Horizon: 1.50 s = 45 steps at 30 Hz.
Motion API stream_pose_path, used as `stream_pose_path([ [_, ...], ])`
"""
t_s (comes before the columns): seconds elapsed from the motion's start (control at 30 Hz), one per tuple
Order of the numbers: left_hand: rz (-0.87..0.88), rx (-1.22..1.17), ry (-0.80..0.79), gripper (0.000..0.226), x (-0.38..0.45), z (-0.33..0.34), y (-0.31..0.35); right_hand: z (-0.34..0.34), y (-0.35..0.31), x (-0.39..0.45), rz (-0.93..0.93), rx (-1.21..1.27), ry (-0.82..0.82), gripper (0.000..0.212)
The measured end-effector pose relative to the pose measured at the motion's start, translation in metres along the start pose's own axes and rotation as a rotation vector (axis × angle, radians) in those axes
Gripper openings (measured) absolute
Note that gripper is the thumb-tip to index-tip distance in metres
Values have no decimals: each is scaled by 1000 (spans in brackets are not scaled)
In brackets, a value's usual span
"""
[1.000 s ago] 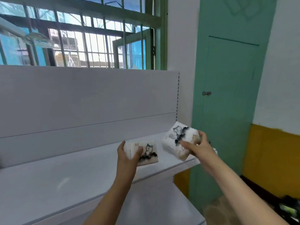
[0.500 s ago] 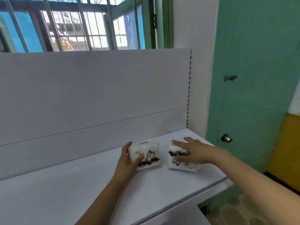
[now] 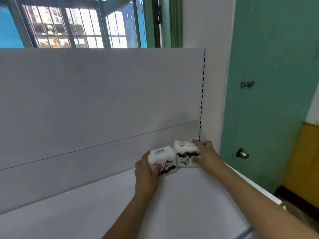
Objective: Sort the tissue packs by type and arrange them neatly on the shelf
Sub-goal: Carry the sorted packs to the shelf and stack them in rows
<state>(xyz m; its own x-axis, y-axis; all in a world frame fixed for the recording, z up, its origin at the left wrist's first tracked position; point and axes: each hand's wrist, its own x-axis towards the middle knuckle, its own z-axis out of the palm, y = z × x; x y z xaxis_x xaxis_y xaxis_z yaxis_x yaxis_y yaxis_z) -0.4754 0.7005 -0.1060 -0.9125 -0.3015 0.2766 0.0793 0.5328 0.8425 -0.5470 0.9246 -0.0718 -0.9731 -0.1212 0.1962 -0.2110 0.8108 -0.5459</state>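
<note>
Two white tissue packs with a dark cat drawing stand side by side at the back right corner of the white shelf point(image 3: 107, 200). My left hand point(image 3: 146, 167) grips the left tissue pack point(image 3: 163, 160) from its left side, thumb on the front face. My right hand point(image 3: 205, 153) holds the right tissue pack point(image 3: 184, 152) at its right end, fingers over the top and thumb on the front. The right pack sits against the shelf's back panel; the left one stands slightly forward of it, touching its side.
The shelf's white back panel point(image 3: 96, 94) rises behind the packs, with a slotted upright point(image 3: 202, 94) at its right end. A green door point(image 3: 274, 69) with a metal knob point(image 3: 242, 154) stands to the right. A barred window point(image 3: 76, 23) is above.
Both packs have gone from held in the air to set on the shelf, then pushed back toward the rear right corner. My hands stayed on them, and the view has moved closer.
</note>
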Motion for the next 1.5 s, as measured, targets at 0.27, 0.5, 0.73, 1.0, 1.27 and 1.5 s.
stream_pose_path([
  [0.27,-40,-6,70,75,29,37,11,32,8,31,185,319,247,52],
  [0.5,88,181,-14,92,35,-8,18,14,-26,24,215,36,439,62],
  [0.73,232,362,368,39,-7,-207,1,82,-260,-50,-521,406,543,35],
  [1.0,-95,692,735,24,-119,-527,-121,258,-513,-175,-624,623,-212,39],
  [1.27,-599,244,769,82,-172,-697,-254,376,-652,-232,-520,589,-531,82],
  [1.5,-588,-104,530,101,-158,-717,-315,408,-660,-217,-378,607,-444,74],
])
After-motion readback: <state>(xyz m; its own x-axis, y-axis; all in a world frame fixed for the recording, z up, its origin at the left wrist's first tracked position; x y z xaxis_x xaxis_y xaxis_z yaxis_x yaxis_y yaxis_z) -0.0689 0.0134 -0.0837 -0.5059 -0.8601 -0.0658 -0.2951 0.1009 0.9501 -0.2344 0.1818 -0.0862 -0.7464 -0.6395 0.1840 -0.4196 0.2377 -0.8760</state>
